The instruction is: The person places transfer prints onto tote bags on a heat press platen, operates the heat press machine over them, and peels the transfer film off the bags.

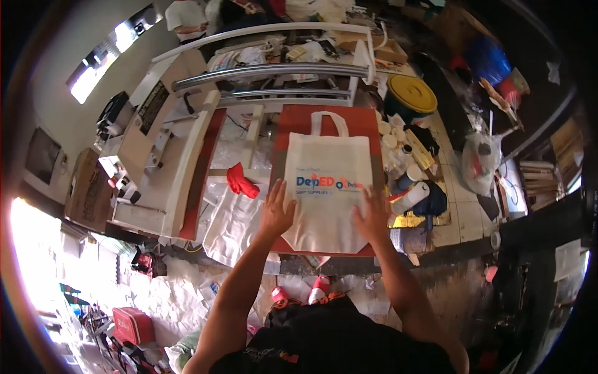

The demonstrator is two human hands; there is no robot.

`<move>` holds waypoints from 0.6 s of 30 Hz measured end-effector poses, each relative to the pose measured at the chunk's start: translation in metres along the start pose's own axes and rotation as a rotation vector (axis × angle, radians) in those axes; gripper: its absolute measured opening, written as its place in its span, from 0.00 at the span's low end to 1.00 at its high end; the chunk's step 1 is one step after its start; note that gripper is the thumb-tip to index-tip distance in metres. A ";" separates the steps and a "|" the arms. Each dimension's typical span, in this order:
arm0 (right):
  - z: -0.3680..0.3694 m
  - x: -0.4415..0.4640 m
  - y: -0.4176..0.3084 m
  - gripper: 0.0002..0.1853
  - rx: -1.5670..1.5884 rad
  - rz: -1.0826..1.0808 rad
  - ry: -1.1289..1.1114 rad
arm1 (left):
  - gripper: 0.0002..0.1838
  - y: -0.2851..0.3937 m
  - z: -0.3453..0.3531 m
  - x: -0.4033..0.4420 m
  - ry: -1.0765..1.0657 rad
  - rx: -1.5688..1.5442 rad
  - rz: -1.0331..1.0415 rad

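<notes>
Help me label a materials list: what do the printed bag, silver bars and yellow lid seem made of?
Printed bag: matte off-white fabric, perhaps non-woven, judging by soft creases. Silver bars: likely polished metal, from bright streaked reflections. Yellow lid: probably smooth plastic, given its even colour.

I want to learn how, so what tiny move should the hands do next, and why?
Maybe smooth the white bag gently outward: it lies print-up on the red board, looks slightly rippled low down, and the left hand and right hand are already open at its two sides.
</notes>
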State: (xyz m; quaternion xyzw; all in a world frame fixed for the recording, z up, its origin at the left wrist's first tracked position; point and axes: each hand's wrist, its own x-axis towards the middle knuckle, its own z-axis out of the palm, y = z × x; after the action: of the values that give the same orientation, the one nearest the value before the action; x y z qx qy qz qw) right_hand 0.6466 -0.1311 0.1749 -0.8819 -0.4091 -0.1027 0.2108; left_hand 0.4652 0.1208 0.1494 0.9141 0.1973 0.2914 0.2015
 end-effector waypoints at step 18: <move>0.002 -0.341 0.260 0.14 -0.381 0.106 -0.318 | 0.21 -0.230 -0.357 -0.006 -0.007 0.746 -0.902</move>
State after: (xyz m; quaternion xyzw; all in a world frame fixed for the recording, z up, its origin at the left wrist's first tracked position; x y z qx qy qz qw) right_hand 0.6255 -0.5118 -0.0222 -0.9309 -0.3637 -0.0267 -0.0213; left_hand 0.1859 0.4019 0.3027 0.7499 0.6555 0.0845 -0.0293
